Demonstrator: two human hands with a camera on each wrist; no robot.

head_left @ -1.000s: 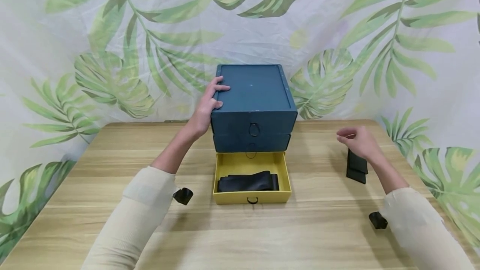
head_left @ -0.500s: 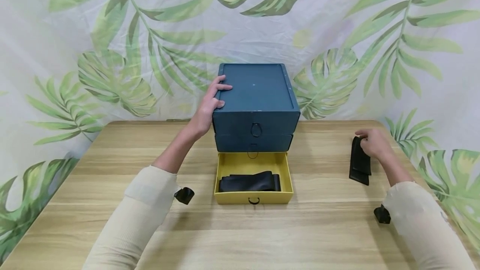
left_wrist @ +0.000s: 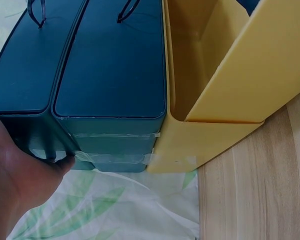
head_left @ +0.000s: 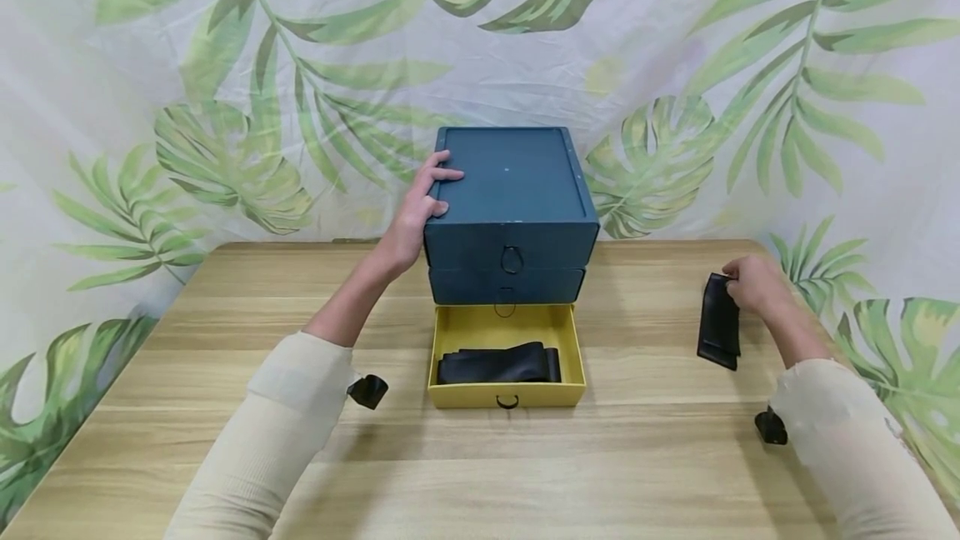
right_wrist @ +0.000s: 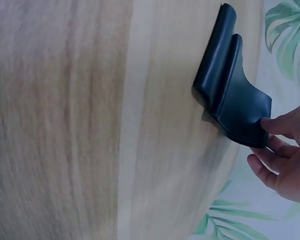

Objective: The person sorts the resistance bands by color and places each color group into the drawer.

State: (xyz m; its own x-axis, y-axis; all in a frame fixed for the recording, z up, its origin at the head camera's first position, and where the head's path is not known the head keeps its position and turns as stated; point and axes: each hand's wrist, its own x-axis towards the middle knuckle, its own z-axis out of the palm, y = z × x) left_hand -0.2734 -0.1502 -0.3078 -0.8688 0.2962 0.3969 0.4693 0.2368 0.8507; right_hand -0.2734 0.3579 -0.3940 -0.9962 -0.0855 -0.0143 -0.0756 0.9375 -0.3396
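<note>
My left hand (head_left: 412,215) rests on the top left edge of a blue drawer box (head_left: 510,177), fingers spread over its top; in the left wrist view the thumb lies along the box's side. Below the two blue drawers, a yellow drawer (head_left: 506,394) is pulled out. Inside it lies a folded black band (head_left: 498,363). At the right of the table my right hand (head_left: 757,283) pinches the far end of a folded black leather-like strip (head_left: 718,319). In the right wrist view this strip (right_wrist: 245,112) bends up at the pinched end, thumb on top and fingers beneath.
The boxes stand near the back of a wooden table (head_left: 600,473). Behind it hangs a leaf-patterned cloth (head_left: 360,40). Black loops (head_left: 512,259) serve as drawer pulls. A small black piece (head_left: 367,391) sits at the left sleeve, another (head_left: 771,427) at the right.
My right hand has moved right and down to the black strip and now pinches its far end, which has lifted a little. The left hand stays on the blue box.
</note>
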